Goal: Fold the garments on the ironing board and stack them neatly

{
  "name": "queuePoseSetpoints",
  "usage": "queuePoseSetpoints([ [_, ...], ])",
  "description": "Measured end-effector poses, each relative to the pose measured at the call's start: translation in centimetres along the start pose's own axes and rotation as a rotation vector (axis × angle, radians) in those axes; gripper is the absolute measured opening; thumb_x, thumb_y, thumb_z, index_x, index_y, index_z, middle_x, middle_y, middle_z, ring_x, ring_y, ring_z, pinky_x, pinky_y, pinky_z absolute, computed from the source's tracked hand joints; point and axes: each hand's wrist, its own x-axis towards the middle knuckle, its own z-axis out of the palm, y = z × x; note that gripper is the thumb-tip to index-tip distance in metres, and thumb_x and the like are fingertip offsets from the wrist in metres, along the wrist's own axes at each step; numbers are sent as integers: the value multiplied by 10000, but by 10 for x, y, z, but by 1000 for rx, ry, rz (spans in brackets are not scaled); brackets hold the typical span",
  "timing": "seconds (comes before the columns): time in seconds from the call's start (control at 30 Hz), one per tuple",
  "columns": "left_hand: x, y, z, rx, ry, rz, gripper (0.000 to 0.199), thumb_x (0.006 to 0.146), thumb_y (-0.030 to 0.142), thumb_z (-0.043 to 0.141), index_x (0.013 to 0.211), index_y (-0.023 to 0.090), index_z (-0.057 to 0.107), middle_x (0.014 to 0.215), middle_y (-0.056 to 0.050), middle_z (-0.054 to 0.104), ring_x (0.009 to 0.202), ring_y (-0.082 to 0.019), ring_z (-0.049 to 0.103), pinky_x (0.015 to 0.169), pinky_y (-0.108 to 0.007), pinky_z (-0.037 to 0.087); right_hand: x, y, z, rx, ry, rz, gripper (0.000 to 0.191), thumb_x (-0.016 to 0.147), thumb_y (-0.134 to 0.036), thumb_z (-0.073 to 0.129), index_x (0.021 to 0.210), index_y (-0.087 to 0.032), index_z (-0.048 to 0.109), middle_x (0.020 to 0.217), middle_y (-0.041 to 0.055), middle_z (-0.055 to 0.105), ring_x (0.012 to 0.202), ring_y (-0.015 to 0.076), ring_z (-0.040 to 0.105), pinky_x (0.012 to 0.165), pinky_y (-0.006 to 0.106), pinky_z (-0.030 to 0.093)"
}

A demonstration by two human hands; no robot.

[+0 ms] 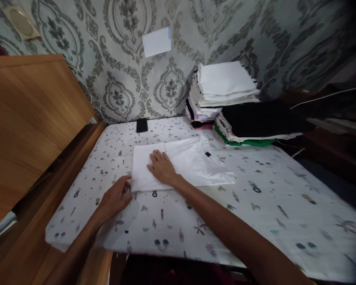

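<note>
A white T-shirt [190, 166], partly folded, lies on the patterned sheet in front of me, its neck end with a small black label toward the right. My right hand [161, 168] rests flat on the folded left part, fingers spread over the cloth. At the shirt's near left corner is my left hand [115, 196], its fingers curved and apart, with the fingertips beside the edge. Whether those fingertips touch the cloth I cannot tell.
A tall stack of folded clothes [225, 81] stands by the wall, with a lower stack [258, 120] topped in black beside it. A black phone [141, 125] lies at the back. The wooden board [32, 118] rises on the left.
</note>
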Motion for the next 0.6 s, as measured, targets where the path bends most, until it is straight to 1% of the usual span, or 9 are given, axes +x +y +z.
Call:
queuePoseSetpoints([
  [0.07,12,-8,-5,-247,0,-96,509,778,392,610,1258,245,525,1093,-70,645,923,-218,621,712,-323,508,1,1,-2,38,4,5,574,1016,-369,342,1484,-52,439,1602,193,330,1519,267,239,1235,459,166],
  [0.13,28,-9,-8,-415,35,-206,538,743,466,639,1211,217,549,1073,-81,642,921,-223,627,652,-296,508,2,1,-6,96,17,30,548,1024,-342,308,1476,-71,457,1593,179,356,1511,250,264,1228,452,202],
  [0.2,45,-5,-9,-504,81,-283,574,695,477,677,1187,208,551,1070,-82,638,924,-224,634,615,-272,501,3,2,-12,170,48,79,537,1028,-316,285,1470,-75,473,1578,172,387,1498,236,300,1218,425,245],
  [0.27,62,2,-10,-548,118,-325,576,668,455,709,1163,209,547,1062,-79,646,919,-216,648,601,-254,495,3,3,-17,244,89,134,535,1030,-296,278,1462,-59,486,1560,171,418,1482,224,335,1209,381,274],
  [0.33,77,9,-10,-553,122,-380,539,651,441,736,1102,202,560,979,-66,667,842,-198,662,560,-234,470,3,6,-21,303,145,174,527,1032,-278,268,1451,-65,506,1540,157,455,1461,200,375,1199,341,293],
  [0.4,89,13,-11,-543,66,-431,487,627,455,763,990,188,578,787,-24,658,666,-161,632,474,-203,384,3,12,-22,353,211,198,511,1033,-265,262,1438,-116,536,1518,123,494,1429,172,426,1179,320,325],
  [0.5,100,12,-11,-571,-90,-434,438,566,460,809,802,186,563,530,57,531,445,-104,487,400,-183,219,3,22,-21,514,296,265,497,1040,-288,258,1409,-187,575,1466,85,561,1358,163,514,1118,316,404],
  [0.53,103,11,-11,-589,-128,-423,421,549,438,820,759,189,553,486,74,493,412,-94,451,393,-184,201,4,26,-20,616,317,293,504,1045,-307,247,1409,-191,575,1446,87,582,1330,170,541,1094,326,430],
  [0.6,108,13,-13,-615,-136,-411,374,527,372,823,717,192,556,459,79,481,399,-98,450,391,-190,247,8,33,-18,822,345,327,545,1056,-333,188,1436,-173,545,1401,111,617,1274,185,590,1041,353,477],
])
